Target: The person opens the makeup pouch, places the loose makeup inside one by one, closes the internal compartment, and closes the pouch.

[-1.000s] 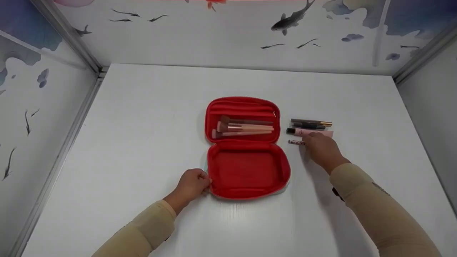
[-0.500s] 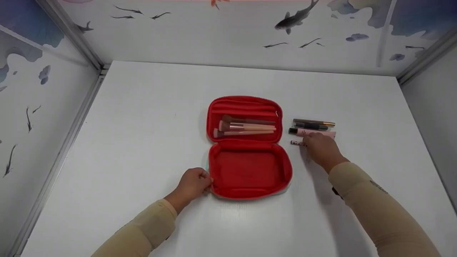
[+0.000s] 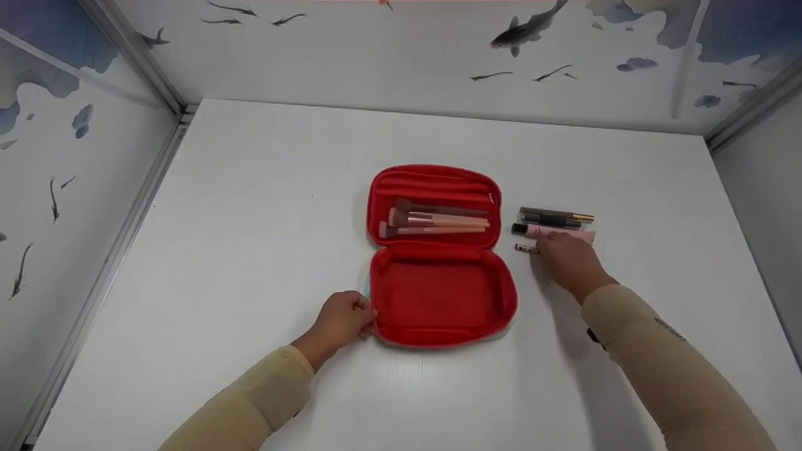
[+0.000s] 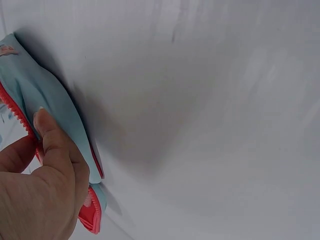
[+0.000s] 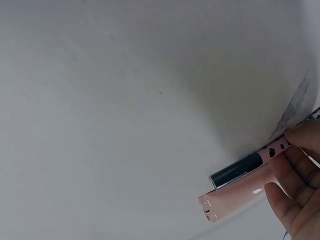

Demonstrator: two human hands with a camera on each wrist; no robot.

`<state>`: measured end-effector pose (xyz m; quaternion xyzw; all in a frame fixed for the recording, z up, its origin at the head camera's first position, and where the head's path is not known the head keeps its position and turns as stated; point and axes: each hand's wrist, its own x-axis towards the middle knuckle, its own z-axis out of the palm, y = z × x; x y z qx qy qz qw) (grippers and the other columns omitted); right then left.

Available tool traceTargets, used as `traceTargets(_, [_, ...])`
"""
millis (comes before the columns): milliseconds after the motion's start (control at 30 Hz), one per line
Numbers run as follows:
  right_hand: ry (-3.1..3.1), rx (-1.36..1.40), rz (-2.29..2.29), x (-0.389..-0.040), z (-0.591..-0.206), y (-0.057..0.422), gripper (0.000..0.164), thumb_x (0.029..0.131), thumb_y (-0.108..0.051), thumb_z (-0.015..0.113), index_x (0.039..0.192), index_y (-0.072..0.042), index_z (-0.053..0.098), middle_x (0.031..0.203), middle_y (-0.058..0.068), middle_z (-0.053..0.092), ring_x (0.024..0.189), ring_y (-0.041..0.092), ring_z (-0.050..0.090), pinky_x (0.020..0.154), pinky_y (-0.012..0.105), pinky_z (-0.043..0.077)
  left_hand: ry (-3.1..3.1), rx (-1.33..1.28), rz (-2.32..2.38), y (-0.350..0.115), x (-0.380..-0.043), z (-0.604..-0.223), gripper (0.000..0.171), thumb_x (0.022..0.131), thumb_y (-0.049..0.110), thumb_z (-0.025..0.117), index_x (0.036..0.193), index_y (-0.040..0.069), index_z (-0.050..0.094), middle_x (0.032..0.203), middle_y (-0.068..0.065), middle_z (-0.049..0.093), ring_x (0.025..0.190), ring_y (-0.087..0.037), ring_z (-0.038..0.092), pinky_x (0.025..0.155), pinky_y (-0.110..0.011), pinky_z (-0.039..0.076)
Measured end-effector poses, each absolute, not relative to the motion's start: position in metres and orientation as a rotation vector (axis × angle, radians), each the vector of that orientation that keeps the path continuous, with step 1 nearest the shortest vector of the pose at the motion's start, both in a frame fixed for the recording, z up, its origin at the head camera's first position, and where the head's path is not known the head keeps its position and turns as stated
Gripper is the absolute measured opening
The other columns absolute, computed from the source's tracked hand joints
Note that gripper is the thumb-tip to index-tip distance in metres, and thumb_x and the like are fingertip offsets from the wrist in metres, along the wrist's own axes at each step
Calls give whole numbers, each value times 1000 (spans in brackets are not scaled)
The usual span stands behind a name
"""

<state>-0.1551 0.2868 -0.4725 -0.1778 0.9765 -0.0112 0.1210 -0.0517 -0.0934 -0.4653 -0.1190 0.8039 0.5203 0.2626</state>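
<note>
A makeup bag [image 3: 442,294] lies unzipped and spread flat, red inside and pale blue outside. Several makeup brushes [image 3: 446,220] lie in its lid half. At the lower half's left side, my left hand [image 3: 340,321] pinches the zipper edge [image 4: 19,116] between thumb and fingers. To the right of the bag, my right hand [image 3: 571,260] pinches a slim tube with dark spots [image 3: 525,248] and a black end, clearest in the right wrist view. Just beyond it is a pink squeeze tube [image 3: 534,231] with a black cap, partly covered by the hand.
Behind the pink tube lie a black pen-like tube [image 3: 551,220] and a brown tube with a gold end [image 3: 557,213]. All of this is on a white tabletop [image 3: 269,207]. Panels with painted fish [image 3: 526,30] enclose the back and sides.
The head view has shifted slightly, so the scene sits a little further right. Both hands keep their places at the bag edge and the spotted tube.
</note>
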Motion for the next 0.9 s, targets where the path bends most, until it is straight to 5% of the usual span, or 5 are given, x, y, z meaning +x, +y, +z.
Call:
traceTargets(367, [2831, -381, -154, -155, -454, 279, 34, 95, -9, 59, 129, -3, 61, 113, 22, 66, 103, 38, 60, 90, 53, 49, 2182, -335, 1402, -90, -52, -463, 9, 92, 6, 59, 83, 3, 59, 71, -6, 62, 65, -17, 59, 63, -28, 52])
traceTargets(900, [2833, -520, -199, -137, -409, 240, 24, 88, -7, 67, 112, -8, 70, 104, 12, 70, 98, 29, 63, 85, 45, 54, 2150, -362, 1393, -92, -53, -462, 9, 93, 7, 58, 85, 4, 58, 73, -7, 62, 66, -17, 59, 64, -27, 52])
